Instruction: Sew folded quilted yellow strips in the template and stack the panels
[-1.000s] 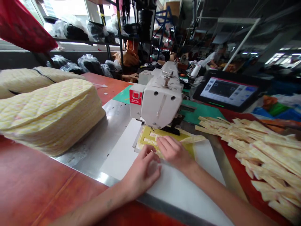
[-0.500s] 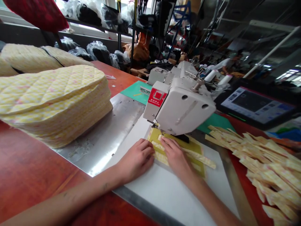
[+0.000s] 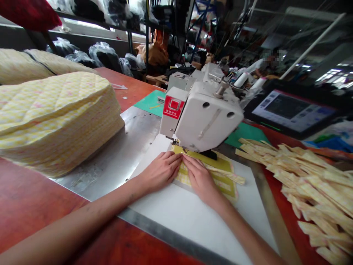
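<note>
My left hand [image 3: 163,170] lies over the left edge of an olive-yellow slotted sewing template [image 3: 224,170], its fingers bent and pressed together at the end of a yellow-checked fabric strip [image 3: 235,178]. Fingertip to fingertip with it, my right hand [image 3: 200,181] is closed on the same end of the strip. The strip's free end trails to the right across the template. Yellow-checked fabric [image 3: 184,177] shows through and around the slots. The sewing machine head [image 3: 208,116] stands just behind my fingers; its needle area is hard to make out.
A tall stack of quilted yellow fabric pieces [image 3: 60,121] stands at left. Many loose fabric strips [image 3: 311,184] are heaped at right, below a control screen [image 3: 292,110]. A white plate [image 3: 176,217] lies beneath the template. A person [image 3: 261,68] is in the background.
My left hand has moved up to meet my right fingertips at the strip's end. The right fingers have drawn slightly left along the strip. The camera view has shifted a little.
</note>
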### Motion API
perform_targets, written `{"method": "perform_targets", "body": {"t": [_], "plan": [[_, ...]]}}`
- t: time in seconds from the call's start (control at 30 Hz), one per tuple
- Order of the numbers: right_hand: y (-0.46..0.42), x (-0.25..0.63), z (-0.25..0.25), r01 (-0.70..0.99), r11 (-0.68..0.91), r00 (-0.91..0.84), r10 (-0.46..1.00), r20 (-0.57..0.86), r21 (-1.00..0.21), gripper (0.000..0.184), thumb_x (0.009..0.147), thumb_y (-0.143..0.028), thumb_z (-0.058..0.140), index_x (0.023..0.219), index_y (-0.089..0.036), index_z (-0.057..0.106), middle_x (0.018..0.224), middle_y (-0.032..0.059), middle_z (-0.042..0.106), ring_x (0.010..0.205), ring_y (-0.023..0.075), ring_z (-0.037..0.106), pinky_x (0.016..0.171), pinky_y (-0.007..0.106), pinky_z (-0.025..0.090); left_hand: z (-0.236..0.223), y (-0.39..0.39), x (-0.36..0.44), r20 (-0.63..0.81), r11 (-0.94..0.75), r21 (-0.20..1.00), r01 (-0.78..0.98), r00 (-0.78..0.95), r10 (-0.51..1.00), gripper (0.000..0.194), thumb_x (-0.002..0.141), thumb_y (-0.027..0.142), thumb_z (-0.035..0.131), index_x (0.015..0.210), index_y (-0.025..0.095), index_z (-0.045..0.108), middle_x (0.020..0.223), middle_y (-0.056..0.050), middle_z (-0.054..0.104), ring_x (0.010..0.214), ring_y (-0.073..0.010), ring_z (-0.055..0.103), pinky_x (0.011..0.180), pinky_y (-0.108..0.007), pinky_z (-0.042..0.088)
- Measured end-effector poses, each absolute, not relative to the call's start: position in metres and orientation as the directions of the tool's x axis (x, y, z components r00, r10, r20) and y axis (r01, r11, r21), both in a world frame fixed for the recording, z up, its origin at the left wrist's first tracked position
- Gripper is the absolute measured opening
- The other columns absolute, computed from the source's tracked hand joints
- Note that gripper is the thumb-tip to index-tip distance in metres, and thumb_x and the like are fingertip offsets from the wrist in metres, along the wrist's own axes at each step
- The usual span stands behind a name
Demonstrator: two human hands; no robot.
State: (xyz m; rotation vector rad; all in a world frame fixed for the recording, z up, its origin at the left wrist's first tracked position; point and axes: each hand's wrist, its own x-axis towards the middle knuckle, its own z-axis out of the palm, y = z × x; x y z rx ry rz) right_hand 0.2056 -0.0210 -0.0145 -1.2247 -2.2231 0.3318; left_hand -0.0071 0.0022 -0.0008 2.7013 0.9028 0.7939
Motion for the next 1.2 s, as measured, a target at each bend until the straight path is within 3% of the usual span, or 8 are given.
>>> {"method": "perform_targets", "body": {"t": [0.2,0.37,0.53,0.9,1.2], "plan": [[-0.017,0.210,-0.014,0.650,0.525,-0.332,0.847,0.415,-0.550,0.049,0.095,-0.006,0.038,0.134,-0.021,0.064,0.134,0.0111,0.066,0.126,0.0223,0.062,0.113,0.044,0.050,0.005,0.002,-0.001,0.367,-0.806,0.136,0.577,0.726,0.582,0.032,0.103,0.021,0.044,0.126,0.012,0.065,0.137,-0.015,0.064,0.113,-0.0263,0.061,0.101,-0.045,0.043],[-0.022,0.205,-0.019,0.711,0.555,-0.307,0.797,0.520,-0.431,0.041,0.095,-0.004,0.038,0.120,-0.017,0.067,0.122,0.0148,0.064,0.119,0.0266,0.062,0.104,0.047,0.056,0.011,0.000,0.006,0.332,-0.785,0.022,0.619,0.736,0.590,0.026,0.103,0.022,0.045,0.116,0.013,0.065,0.128,-0.014,0.068,0.106,-0.0266,0.061,0.097,-0.045,0.040],[-0.027,0.209,-0.018,0.773,0.546,-0.367,0.801,0.474,-0.323,0.039,0.096,-0.007,0.042,0.124,-0.017,0.066,0.119,0.0143,0.068,0.114,0.0297,0.063,0.102,0.051,0.056,0.010,-0.001,0.007,0.352,-0.778,0.035,0.627,0.721,0.597,0.028,0.102,0.020,0.046,0.123,0.013,0.062,0.125,-0.013,0.068,0.106,-0.0258,0.060,0.095,-0.044,0.039],[-0.022,0.232,-0.010,0.728,0.489,-0.328,0.864,0.381,-0.482,0.045,0.091,-0.005,0.041,0.121,-0.018,0.071,0.124,0.0100,0.071,0.117,0.0229,0.066,0.107,0.042,0.052,0.001,-0.004,0.014,0.417,-0.755,0.062,0.653,0.670,0.614,0.026,0.102,0.023,0.047,0.117,0.016,0.067,0.099,-0.009,0.062,0.092,-0.0243,0.055,0.084,-0.040,0.042],[-0.001,0.242,-0.018,0.670,0.487,-0.289,0.866,0.407,-0.560,0.044,0.091,-0.007,0.038,0.119,-0.020,0.070,0.124,0.0075,0.072,0.116,0.0202,0.067,0.107,0.040,0.051,-0.005,0.013,0.015,0.485,-0.740,0.109,0.664,0.614,0.623,0.025,0.101,0.021,0.048,0.087,0.016,0.067,0.082,-0.006,0.065,0.078,-0.0196,0.059,0.074,-0.035,0.040]]}}
